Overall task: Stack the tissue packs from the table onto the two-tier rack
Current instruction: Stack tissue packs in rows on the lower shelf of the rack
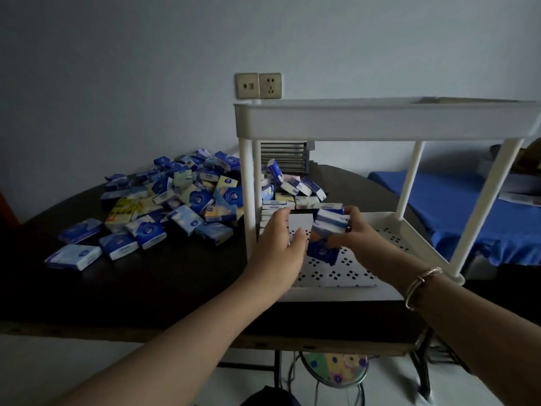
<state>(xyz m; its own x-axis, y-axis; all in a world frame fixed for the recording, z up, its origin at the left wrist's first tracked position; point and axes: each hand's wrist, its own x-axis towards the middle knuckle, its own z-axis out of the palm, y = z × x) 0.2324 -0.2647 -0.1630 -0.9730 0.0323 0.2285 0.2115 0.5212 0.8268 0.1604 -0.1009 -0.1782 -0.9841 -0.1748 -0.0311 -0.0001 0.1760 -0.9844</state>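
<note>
On the lower tier, head view: both hands reach in under the upper tray of the two-tier rack (pixel 380 118).
left hand (pixel 281 244): fingers curled on a white-faced pack (pixel 300 225), holding it upright against the row at the tier's back-left corner; judged to keep the row from toppling.
right hand (pixel 355 232): fingers pinch a held stack (pixel 330 222) of blue-white packs from the right side, pressing it toward the left hand's pack.
blue pack (pixel 322 252): below the held stack, just above the perforated floor; which hand carries it, cannot tell.
stacked row (pixel 273 205): packs on edge along the tier's back, likely to save room.
loose pile (pixel 181 200): many tissue packs heaped on the bench (pixel 146 282), left of and behind the rack, close for short reaches.
upper tray: nothing seen inside from this angle.
progress: early, judged; most packs not yet stacked.
bracelet (pixel 421 284): on the right wrist.
bed (pixel 456 206): blue, right of the bench.
</note>
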